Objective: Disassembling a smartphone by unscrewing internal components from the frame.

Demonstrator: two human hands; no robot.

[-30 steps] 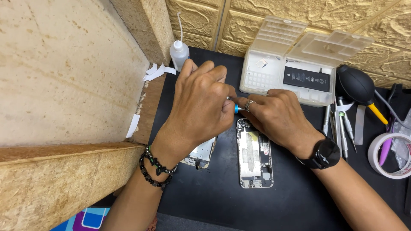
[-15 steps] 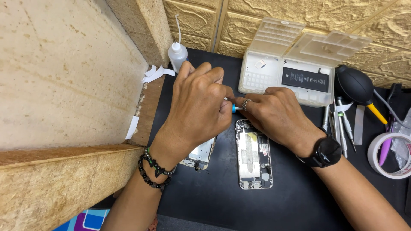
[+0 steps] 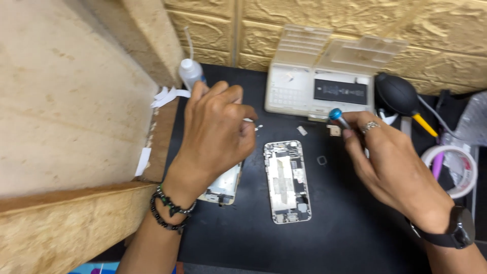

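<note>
An opened phone body lies flat on the black mat, its insides showing. My right hand is off to its right, gripping a small screwdriver with a blue cap. My left hand hovers left of the phone with its fingertips pinched together on something tiny that I cannot make out. Under that hand lies the detached phone screen panel. A few small loose parts rest on the mat above the phone.
A clear plastic parts box with a black battery stands open at the back. A black air blower, tweezers and a tape roll sit at the right. A small white bottle stands at the back left beside a wooden board.
My two hands, joined over the phone's top before, have come apart. The right hand moved right with the screwdriver, and the phone body now shows in full.
</note>
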